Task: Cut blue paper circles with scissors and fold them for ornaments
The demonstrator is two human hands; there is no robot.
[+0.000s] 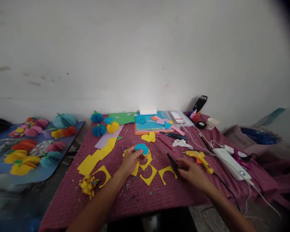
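The left hand [130,158] is pinching a blue paper disc [142,147] above yellow scraps [148,181]; the right hand [187,170] is gripping a dark tool [172,162], the glue gun [201,158] lying close by. Mostly open cloth [145,201] is running toward the tabletop's near edge [132,215].

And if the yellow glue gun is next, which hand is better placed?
Probably the right hand: it's nearer the glue gun, though holding a dark tool; the left hand holds blue paper.

Craft workspace with glue gun [200,159], paper scraps [149,137]
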